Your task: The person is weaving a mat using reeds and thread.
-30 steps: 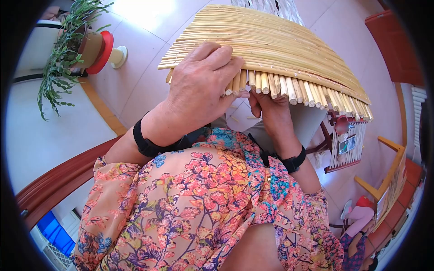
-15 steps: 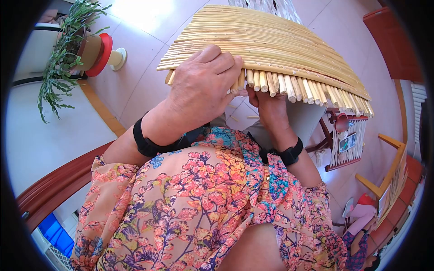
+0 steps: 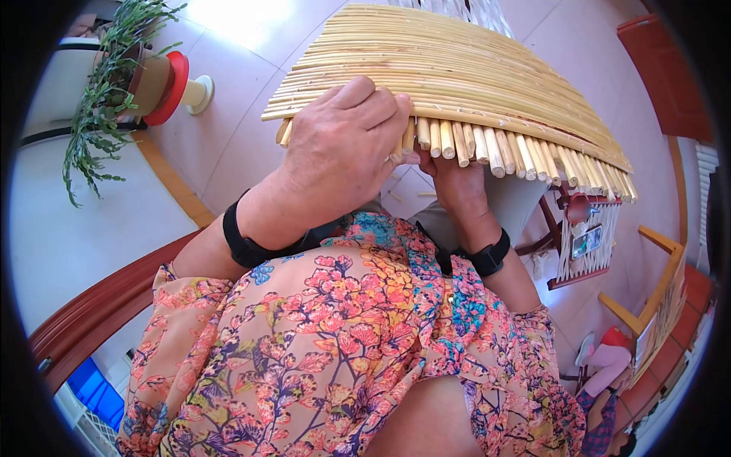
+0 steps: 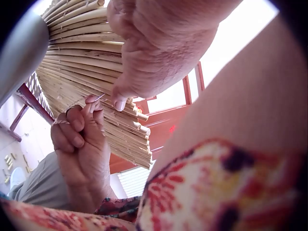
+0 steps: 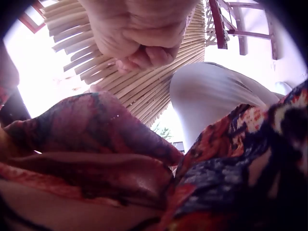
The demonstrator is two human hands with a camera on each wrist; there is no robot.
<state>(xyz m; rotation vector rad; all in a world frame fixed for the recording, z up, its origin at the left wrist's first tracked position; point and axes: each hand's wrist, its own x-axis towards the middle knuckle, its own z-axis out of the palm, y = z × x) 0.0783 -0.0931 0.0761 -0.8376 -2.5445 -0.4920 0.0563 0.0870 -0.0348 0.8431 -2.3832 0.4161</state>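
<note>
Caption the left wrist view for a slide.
Right hand pinches a thin needle by a mat of stalks, left hand at its edge.

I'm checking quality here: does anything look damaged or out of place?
Pale pieces lie loose on the floor, looking like dropped offcuts. A reddish-brown streak marks the stalk mat near its border, breaking the straw colour.

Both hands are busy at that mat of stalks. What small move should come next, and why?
Probably the right hand should ease the needle-like piece towards the mat beside the left hand's thumb. The piece is pinched at the fingertips, pointing that way; pale thread runs round the right fingers, and the left hand grips the mat's edge.
</note>
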